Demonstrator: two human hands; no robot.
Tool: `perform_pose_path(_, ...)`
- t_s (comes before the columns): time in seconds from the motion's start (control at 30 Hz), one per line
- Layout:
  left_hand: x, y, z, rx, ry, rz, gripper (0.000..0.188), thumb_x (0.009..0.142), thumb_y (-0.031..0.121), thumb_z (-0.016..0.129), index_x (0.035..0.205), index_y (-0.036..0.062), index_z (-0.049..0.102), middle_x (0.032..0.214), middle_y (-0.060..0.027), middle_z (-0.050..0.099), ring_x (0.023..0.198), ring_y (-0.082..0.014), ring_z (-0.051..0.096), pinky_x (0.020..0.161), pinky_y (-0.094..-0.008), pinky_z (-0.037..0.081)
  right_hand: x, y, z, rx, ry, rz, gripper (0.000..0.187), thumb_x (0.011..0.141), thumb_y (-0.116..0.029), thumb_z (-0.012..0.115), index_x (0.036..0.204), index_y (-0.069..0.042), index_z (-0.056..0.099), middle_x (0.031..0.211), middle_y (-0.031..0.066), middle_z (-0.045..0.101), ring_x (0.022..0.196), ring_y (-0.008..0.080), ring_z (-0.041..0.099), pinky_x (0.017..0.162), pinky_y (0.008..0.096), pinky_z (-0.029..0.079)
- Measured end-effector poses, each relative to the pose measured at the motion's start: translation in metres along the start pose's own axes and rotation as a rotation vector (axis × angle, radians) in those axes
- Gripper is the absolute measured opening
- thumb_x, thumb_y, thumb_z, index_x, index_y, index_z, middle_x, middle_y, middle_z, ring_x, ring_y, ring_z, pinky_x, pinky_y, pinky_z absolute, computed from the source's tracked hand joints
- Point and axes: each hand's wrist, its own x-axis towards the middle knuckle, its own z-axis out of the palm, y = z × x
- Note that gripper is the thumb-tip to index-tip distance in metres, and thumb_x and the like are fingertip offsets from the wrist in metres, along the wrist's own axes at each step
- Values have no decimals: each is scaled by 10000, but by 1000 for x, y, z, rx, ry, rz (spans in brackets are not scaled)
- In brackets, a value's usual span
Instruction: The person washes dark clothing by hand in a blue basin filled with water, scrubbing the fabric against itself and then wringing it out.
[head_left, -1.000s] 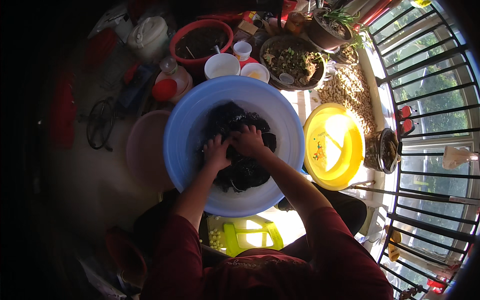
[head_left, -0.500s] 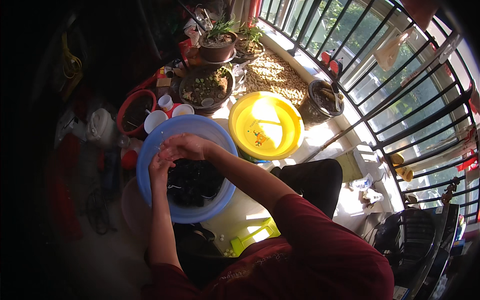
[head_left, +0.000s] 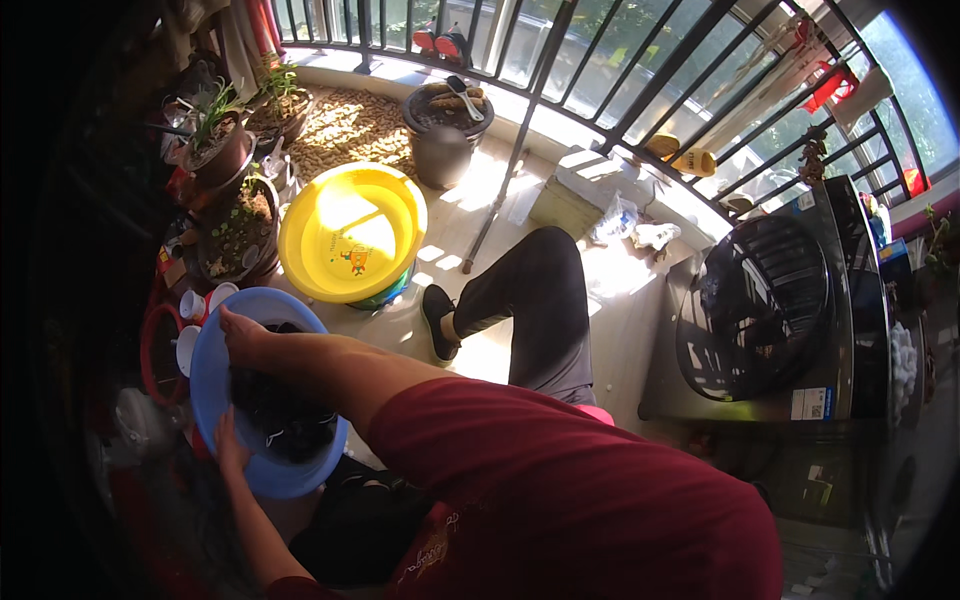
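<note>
The round blue basin (head_left: 207,392) holds dark wet cloth (head_left: 285,415) with thin white cords or strips showing on it. My right hand (head_left: 245,340) reaches across to the far left part of the basin, with its fingers stretched out and nothing seen in them. Closer to me, my left hand (head_left: 230,445) lies over the basin's left side, with its fingers extended. Both hands are apart. I cannot tell how firmly either one touches the basin wall.
A yellow basin (head_left: 405,262) stands beyond the blue one. Potted plants (head_left: 235,225) line the far left, near peanuts (head_left: 345,130) spread on the floor. A dark pot (head_left: 445,150) stands below the window bars. At the right is a dark front-loading washing machine (head_left: 760,310).
My hands were together above the blue basin; now they are apart, with the left one lower at its left side. The view has turned right, bringing the washing machine further in.
</note>
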Motion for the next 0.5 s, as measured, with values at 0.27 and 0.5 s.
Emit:
perform_pose_path(0.27, 91, -59, 135, -866, -98, -119, 618, 755, 16, 660, 1315, -13, 402, 1321, -163, 451, 1187, -254, 450, 985, -351, 357, -347, 145, -145, -272, 1061, 423, 260, 739, -120, 671, 993, -107, 612, 1139, 82, 578, 1092, 298, 494, 914, 410, 377)
perform_pose_path(0.5, 107, -119, 157, -897, -242, -163, 495, 822, 174, 638, 1279, 96, 464, 1147, -49, 544, 946, -189, 529, 779, -405, 438, -762, -30, -156, -1432, 1037, 1769, 490, 745, -161, 650, 1203, -81, 497, 1358, 112, 387, 1253, 323, 322, 1024, 460, 249)
